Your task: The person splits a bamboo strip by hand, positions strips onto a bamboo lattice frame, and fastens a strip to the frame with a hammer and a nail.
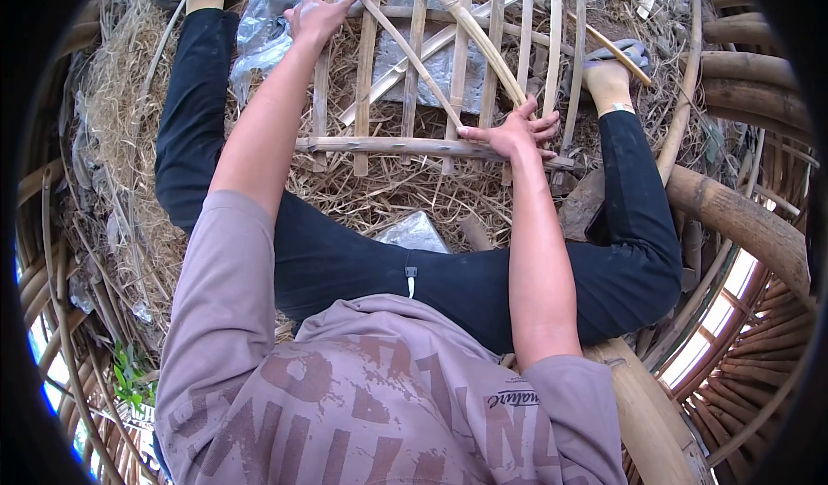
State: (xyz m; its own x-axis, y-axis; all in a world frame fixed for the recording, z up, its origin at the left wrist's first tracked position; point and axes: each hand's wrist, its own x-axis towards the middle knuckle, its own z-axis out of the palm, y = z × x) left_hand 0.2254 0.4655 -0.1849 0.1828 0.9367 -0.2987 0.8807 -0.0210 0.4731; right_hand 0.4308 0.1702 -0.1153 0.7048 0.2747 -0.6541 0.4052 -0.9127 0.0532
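A lattice of flat bamboo slats (364,97) lies on the ground between my legs, a bamboo crossbar (405,146) along its near edge. My left hand (317,18) is over its far left part, thumb stretched toward the upper end of a thin slanting strip (411,58); its fingers are bent and partly hidden. My right hand (517,133) rests over the near right corner with fingers spread, its thumb at the strip's lower end. A longer bamboo strip (473,32) runs diagonally down to my right fingers. Whether they press on it is unclear.
Dry straw and shavings (388,194) cover the ground. A grey stone slab (423,71) lies beneath the lattice, and clear plastic sheeting (263,32) at upper left. A thick bamboo pole (733,222) is at right. Stacked bamboo (750,84) and woven sides surround me.
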